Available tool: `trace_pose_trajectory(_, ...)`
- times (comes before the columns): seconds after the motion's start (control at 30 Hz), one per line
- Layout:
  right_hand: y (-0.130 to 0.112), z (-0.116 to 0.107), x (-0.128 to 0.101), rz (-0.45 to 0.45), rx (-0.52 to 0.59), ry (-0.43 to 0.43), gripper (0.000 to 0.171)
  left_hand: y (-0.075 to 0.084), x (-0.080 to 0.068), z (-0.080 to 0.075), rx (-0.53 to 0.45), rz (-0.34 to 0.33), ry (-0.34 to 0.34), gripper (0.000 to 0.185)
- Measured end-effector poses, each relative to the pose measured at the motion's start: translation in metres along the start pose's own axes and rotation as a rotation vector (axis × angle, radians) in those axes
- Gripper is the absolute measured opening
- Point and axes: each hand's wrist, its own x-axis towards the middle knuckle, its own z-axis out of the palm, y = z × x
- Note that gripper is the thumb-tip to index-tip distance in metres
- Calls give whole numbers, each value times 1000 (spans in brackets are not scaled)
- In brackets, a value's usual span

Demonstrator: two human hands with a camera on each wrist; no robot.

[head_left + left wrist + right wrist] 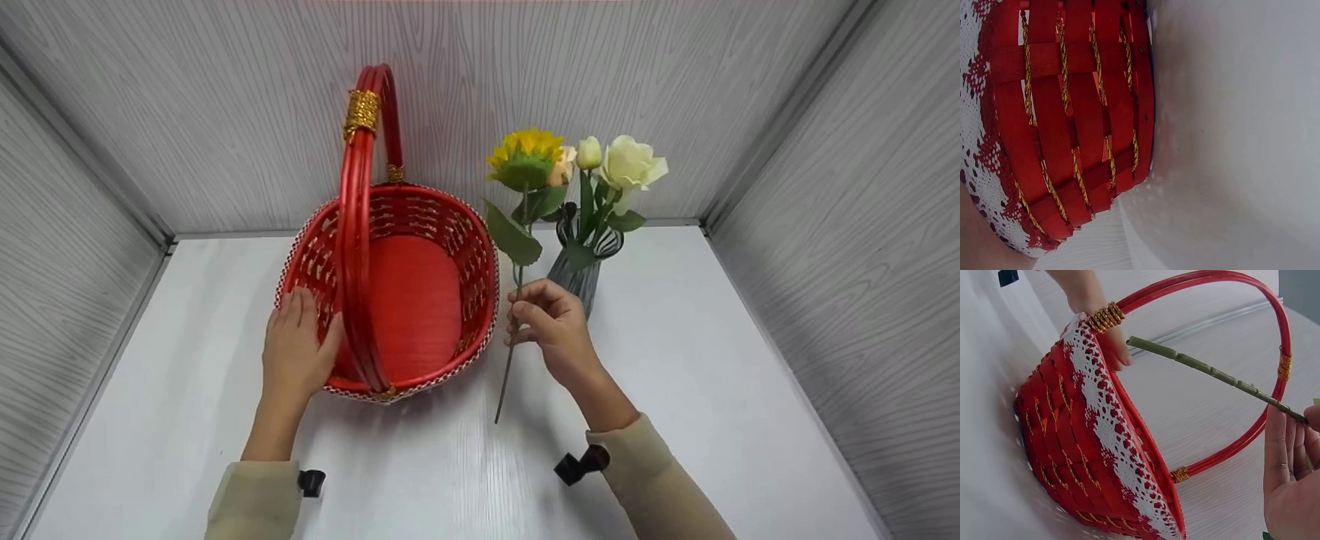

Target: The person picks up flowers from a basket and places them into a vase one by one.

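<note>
The white counter (712,390) is carrying everything, and the red woven basket (405,300) is sitting on it at left of centre with its tall handle (358,225) arching over an inside that is showing only bare red floor. Judging by that, the work looks barely begun: no flower is lying in the basket, and the dark vase (577,279) just behind the right hand is keeping a white rose (631,163) and two paler buds.

The left hand (296,352) is steadying the basket, fingers lying flat over the near-left rim and thumb beside the handle's foot. The right hand (551,326) is pinching the sunflower (525,159) by its stem (510,360), holding it upright between basket and vase, the stem's tip hanging just above the counter.

The right wrist view is showing what the head view is missing: the white lace trim (1103,422) along the rim, the gold wrapping (1105,318) at the handle's foot, and the cut stem end pointing across the basket's mouth. The left wrist view is giving only the basket's outer wall, red slats threaded with gold cord (1067,101).
</note>
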Motion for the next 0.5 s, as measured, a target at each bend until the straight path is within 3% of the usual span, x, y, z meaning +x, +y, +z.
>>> trace_pose_trajectory(0.2,-6,-13,-6,-29,4,52,6,-1,-1,0,1,0,-9,78)
trace_pose_trajectory(0.5,-8,-38,-9,-67,-65,146,15,0,-1,-1,5,-11,-22,79)
